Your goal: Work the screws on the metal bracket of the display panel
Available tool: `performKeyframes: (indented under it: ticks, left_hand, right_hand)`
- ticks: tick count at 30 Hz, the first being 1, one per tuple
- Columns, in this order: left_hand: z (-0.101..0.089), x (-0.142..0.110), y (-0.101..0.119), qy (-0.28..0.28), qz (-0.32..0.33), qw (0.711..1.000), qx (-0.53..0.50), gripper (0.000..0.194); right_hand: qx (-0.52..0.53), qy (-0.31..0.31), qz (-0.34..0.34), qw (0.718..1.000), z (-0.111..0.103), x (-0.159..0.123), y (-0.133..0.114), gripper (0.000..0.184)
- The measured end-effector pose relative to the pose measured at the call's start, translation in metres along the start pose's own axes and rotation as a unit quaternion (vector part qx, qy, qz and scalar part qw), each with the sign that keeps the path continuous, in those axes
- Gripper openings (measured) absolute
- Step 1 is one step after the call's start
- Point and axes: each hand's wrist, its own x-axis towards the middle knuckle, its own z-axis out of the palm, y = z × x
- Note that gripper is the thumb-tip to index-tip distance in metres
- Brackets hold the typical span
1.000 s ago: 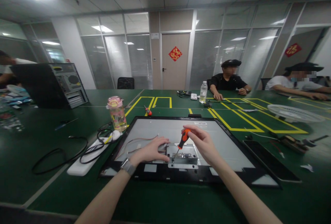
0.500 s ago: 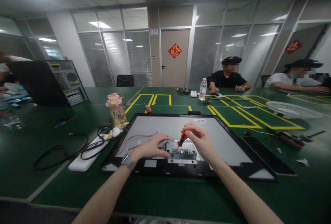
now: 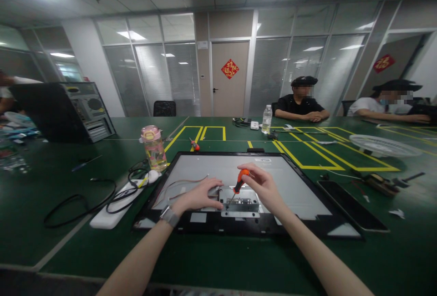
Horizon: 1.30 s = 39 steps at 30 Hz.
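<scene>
A display panel with a black frame and grey back lies flat on the green table. Near its front edge sits a metal bracket. My right hand grips an orange-and-black screwdriver, whose tilted shaft points down to the bracket's left part. The tip is too small to tell what it touches. My left hand, with a watch on its wrist, rests on the panel at the bracket's left side, thumb and fingers apart. Thin wires run over the panel's left part.
Left of the panel are a white power strip, black cables and a pink-lidded bottle. A computer case stands farther left. On the right lie a dark flat slab and a white round frame. Two people sit across the table.
My hands, the screwdriver and the panel keep nearly the same pose. Across the table, the person in black has brought both hands together. The view has shifted slightly.
</scene>
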Motion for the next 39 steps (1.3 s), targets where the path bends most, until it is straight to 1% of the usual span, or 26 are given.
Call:
performKeyframes:
  ticks: [5, 8, 11, 13, 15, 18, 23, 26, 29, 36, 39]
  left_hand:
    - [-0.001, -0.001, 0.004, -0.003, -0.009, 1.000, 0.007, 0.076]
    - [-0.001, 0.000, 0.004, -0.005, -0.011, 1.000, 0.013, 0.077]
    - [0.000, 0.000, 0.002, 0.001, -0.007, 1.000, 0.011, 0.077]
    - [0.000, 0.000, 0.000, 0.003, -0.001, 1.000, 0.008, 0.076]
    - [0.001, 0.000, -0.002, 0.003, 0.005, 1.000, 0.004, 0.075]
    - [0.001, 0.000, -0.002, 0.005, 0.010, 1.000, 0.005, 0.075]
    - [0.000, 0.000, 0.001, 0.000, -0.005, 1.000, 0.006, 0.075]
    - [-0.001, 0.000, 0.003, -0.003, -0.009, 1.000, 0.006, 0.076]
    - [-0.001, 0.000, 0.003, -0.002, -0.005, 1.000, 0.005, 0.076]
    - [0.000, 0.000, 0.001, 0.001, -0.001, 1.000, 0.013, 0.076]
    - [0.000, 0.000, 0.001, 0.002, -0.001, 1.000, 0.013, 0.076]
  right_hand:
    - [0.007, -0.012, 0.015, 1.000, -0.002, -0.001, 0.002, 0.035]
    - [0.011, -0.004, 0.008, 1.000, -0.001, 0.000, 0.003, 0.028]
    - [0.009, 0.022, -0.002, 1.000, 0.000, 0.001, 0.003, 0.020]
    - [0.004, 0.036, 0.005, 0.999, 0.000, 0.001, 0.003, 0.020]
    - [0.008, 0.041, 0.020, 0.999, 0.000, 0.000, 0.003, 0.024]
    - [0.025, 0.033, 0.032, 0.999, -0.001, 0.000, 0.005, 0.028]
    - [0.049, 0.012, 0.017, 0.999, 0.000, 0.000, 0.005, 0.019]
    - [0.057, -0.005, 0.039, 0.998, -0.001, 0.000, 0.002, 0.027]
    - [0.056, -0.015, 0.055, 0.997, -0.002, 0.000, -0.001, 0.032]
    - [0.019, -0.023, 0.033, 0.999, -0.003, 0.002, -0.004, 0.023]
    - [0.022, -0.024, 0.041, 0.999, -0.003, 0.001, -0.006, 0.029]
